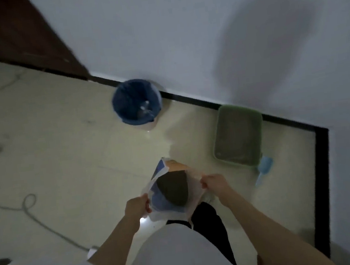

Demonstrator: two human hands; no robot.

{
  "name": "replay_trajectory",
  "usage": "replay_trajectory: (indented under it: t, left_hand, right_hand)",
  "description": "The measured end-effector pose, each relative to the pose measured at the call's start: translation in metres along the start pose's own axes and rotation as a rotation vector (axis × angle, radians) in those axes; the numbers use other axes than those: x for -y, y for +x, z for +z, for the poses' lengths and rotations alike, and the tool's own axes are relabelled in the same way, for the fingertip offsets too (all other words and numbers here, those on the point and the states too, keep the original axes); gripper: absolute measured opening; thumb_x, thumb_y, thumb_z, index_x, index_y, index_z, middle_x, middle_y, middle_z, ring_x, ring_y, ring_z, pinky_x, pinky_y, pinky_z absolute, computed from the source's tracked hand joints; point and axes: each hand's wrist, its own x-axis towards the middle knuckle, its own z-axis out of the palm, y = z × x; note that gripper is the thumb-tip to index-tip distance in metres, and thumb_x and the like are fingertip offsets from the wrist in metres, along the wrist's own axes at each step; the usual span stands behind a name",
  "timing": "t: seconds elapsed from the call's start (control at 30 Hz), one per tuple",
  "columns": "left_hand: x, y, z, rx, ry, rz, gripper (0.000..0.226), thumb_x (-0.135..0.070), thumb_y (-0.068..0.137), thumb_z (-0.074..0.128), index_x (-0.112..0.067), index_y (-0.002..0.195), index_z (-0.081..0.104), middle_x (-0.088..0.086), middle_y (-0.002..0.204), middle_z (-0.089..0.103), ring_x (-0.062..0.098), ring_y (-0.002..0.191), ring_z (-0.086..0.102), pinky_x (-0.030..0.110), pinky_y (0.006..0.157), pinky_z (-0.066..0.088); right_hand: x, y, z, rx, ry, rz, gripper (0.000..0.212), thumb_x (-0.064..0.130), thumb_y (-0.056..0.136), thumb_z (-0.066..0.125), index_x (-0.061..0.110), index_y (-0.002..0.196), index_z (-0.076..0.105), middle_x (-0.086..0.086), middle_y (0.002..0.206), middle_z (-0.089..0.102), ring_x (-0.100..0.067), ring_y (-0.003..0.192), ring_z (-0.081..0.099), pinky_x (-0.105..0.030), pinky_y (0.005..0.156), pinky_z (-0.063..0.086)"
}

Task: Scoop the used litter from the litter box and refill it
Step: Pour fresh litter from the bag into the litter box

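Down by the legs, the left hand (137, 208) and right hand (213, 183) each pinch an opposite edge of the white-and-blue plastic litter bag (172, 192), pulling its mouth wide, likely to ready a pour. Beyond, the green rectangular plastic litter box (238, 135) sits against the wall, pale blue scoop (264, 167) parked beside it. Farther off waits the blue-lined round bin (136, 102) for waste.

Tiled floor (63, 144): bin (137, 103), litter box (238, 135), scoop (264, 167), cable (26, 209)
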Motion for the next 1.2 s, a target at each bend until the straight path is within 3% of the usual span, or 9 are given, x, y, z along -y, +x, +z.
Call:
replay_trajectory:
  t: [0.17,0.3,0.47,0.6,0.73,0.87,0.97,1.13,1.2]
  left_hand:
    - [-0.013,-0.002,-0.114,-0.138,-0.293,-0.073,0.033,-0.014,0.092,0.056,-0.003,0.061,0.054,0.01,0.054,0.052,0.021,0.052,0.046,0.025,0.049,0.033]
    - [-0.046,0.002,-0.191,-0.296,-0.411,-0.084,0.036,-0.015,0.092,0.055,-0.003,0.058,0.054,0.001,0.031,0.047,0.011,0.027,0.045,0.022,0.045,0.034]
    - [-0.08,0.014,-0.263,-0.442,-0.527,-0.148,0.037,-0.021,0.09,0.058,-0.005,0.058,0.057,0.008,0.054,0.055,0.022,0.049,0.05,0.027,0.057,0.042]
    - [-0.072,0.013,-0.308,-0.455,-0.668,-0.197,0.037,-0.023,0.091,0.057,-0.005,0.058,0.059,0.008,0.052,0.055,0.021,0.052,0.051,0.025,0.053,0.039]
    - [-0.051,0.013,-0.352,-0.462,-0.881,-0.199,0.03,-0.017,0.09,0.059,-0.002,0.064,0.062,0.007,0.052,0.06,0.02,0.051,0.054,0.025,0.051,0.043]
    - [-0.04,0.032,-0.417,-0.424,-1.077,-0.166,0.025,-0.015,0.09,0.058,0.004,0.074,0.062,0.006,0.054,0.063,0.017,0.043,0.056,0.025,0.051,0.045]
    - [-0.022,0.056,-0.475,-0.414,-1.142,-0.167,0.028,-0.018,0.089,0.06,0.01,0.093,0.064,0.015,0.072,0.063,0.024,0.057,0.057,0.028,0.055,0.046]
    - [0.009,0.084,-0.566,-0.338,-1.238,-0.214,0.03,-0.017,0.092,0.055,0.001,0.069,0.062,0.012,0.061,0.062,0.026,0.057,0.055,0.025,0.049,0.041]
    - [0.022,0.088,-0.604,-0.347,-1.305,-0.239,0.028,-0.015,0.092,0.055,0.004,0.074,0.063,0.011,0.061,0.062,0.027,0.061,0.055,0.025,0.05,0.041]
  right_hand:
    - [0.101,-0.019,0.054,0.118,-0.09,-0.141,0.042,0.012,0.089,0.05,0.015,0.048,0.056,-0.004,0.059,0.057,-0.016,0.057,0.049,-0.025,0.061,0.038]
    - [0.194,-0.026,0.094,0.241,-0.188,-0.209,0.032,0.015,0.089,0.051,0.012,0.059,0.061,-0.009,0.069,0.06,-0.02,0.068,0.055,-0.029,0.068,0.043]
    - [0.296,-0.033,0.151,0.396,-0.313,-0.243,0.027,0.019,0.095,0.045,0.012,0.073,0.058,-0.001,0.069,0.057,-0.013,0.065,0.052,-0.023,0.062,0.041]
    - [0.369,-0.041,0.207,0.478,-0.353,-0.25,0.024,0.015,0.096,0.046,0.009,0.078,0.062,-0.004,0.073,0.061,-0.016,0.07,0.057,-0.023,0.064,0.046]
    - [0.423,-0.056,0.28,0.497,-0.505,-0.329,0.021,0.011,0.09,0.053,0.008,0.074,0.067,-0.008,0.077,0.065,-0.023,0.081,0.06,-0.037,0.089,0.05]
    - [0.466,-0.076,0.364,0.476,-0.566,-0.401,0.03,0.002,0.089,0.051,0.005,0.062,0.062,-0.009,0.068,0.062,-0.019,0.064,0.056,-0.027,0.063,0.045]
    - [0.486,-0.084,0.432,0.431,-0.564,-0.398,0.02,0.0,0.087,0.052,-0.004,0.073,0.065,-0.01,0.062,0.059,-0.018,0.056,0.053,-0.02,0.045,0.042]
    - [0.516,-0.112,0.551,0.399,-0.56,-0.361,0.029,0.004,0.09,0.05,0.005,0.061,0.055,-0.01,0.059,0.051,-0.021,0.056,0.049,-0.029,0.051,0.036]
    - [0.529,-0.129,0.597,0.412,-0.574,-0.369,0.031,0.006,0.092,0.049,0.006,0.061,0.053,-0.009,0.058,0.049,-0.02,0.054,0.045,-0.028,0.05,0.035]
